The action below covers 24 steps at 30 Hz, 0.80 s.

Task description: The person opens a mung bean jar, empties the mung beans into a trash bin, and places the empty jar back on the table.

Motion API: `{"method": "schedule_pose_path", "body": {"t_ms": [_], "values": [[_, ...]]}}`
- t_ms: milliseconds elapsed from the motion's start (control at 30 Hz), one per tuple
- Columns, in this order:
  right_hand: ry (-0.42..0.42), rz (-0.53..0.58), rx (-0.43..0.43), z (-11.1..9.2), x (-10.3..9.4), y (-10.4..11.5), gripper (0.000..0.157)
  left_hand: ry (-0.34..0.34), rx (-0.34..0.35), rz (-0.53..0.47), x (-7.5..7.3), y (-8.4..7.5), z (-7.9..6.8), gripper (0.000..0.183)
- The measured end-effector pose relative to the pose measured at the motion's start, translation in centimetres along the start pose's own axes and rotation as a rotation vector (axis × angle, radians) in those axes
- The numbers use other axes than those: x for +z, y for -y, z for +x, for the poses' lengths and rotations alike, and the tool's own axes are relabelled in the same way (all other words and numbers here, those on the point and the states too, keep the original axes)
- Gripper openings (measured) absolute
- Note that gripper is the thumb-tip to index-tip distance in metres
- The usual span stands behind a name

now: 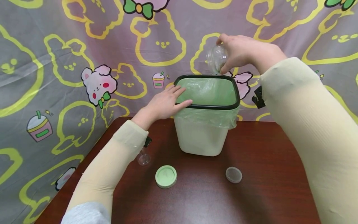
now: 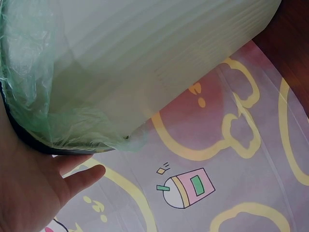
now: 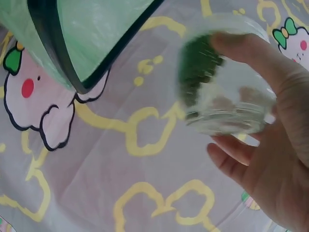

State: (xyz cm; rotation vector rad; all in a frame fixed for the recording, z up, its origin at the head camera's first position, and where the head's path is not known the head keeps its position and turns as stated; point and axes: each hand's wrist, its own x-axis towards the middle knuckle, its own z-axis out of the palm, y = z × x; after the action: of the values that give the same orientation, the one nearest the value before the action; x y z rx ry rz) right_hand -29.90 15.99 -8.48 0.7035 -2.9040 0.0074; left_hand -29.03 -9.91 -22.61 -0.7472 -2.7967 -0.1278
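Note:
A cream bin (image 1: 202,133) stands on the table, lined with a thin green plastic bag (image 1: 207,90) folded over its black rim (image 1: 215,106). My left hand (image 1: 165,101) rests on the rim's left side, fingers spread and fairly straight. My right hand (image 1: 243,51) grips a clear ribbed jar (image 1: 217,59), tipped sideways above the bin's back right corner. Dark green matter (image 3: 200,63) shows against one side of the jar in the right wrist view, slightly blurred.
On the dark wooden table (image 1: 195,199) lie a round pale green lid (image 1: 166,176) and a clear round cap (image 1: 233,175). A small clear object (image 1: 144,158) is partly behind my left sleeve. Patterned cloth (image 1: 162,40) hangs right behind the bin and along the left.

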Motion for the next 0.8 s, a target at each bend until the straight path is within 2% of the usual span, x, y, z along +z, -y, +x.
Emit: {"method": "schedule_pose_path", "body": {"t_ms": [167,400,567,800], "values": [[0.071,0.002,-0.004,0.02,0.07,0.15,0.092,0.001,-0.004,0.005,0.07,0.01,0.02,0.080],[0.066,0.002,-0.005,-0.11,0.10,0.01,0.092,-0.004,-0.007,0.000,0.02,-0.08,-0.07,0.079],[0.020,0.005,-0.016,-0.14,-0.15,-0.03,0.091,-0.006,-0.008,0.000,-0.08,-0.17,-0.05,0.079],[0.069,0.020,0.000,-0.05,0.03,-0.02,0.092,-0.002,-0.003,-0.001,-0.08,-0.26,0.06,0.080]]}}
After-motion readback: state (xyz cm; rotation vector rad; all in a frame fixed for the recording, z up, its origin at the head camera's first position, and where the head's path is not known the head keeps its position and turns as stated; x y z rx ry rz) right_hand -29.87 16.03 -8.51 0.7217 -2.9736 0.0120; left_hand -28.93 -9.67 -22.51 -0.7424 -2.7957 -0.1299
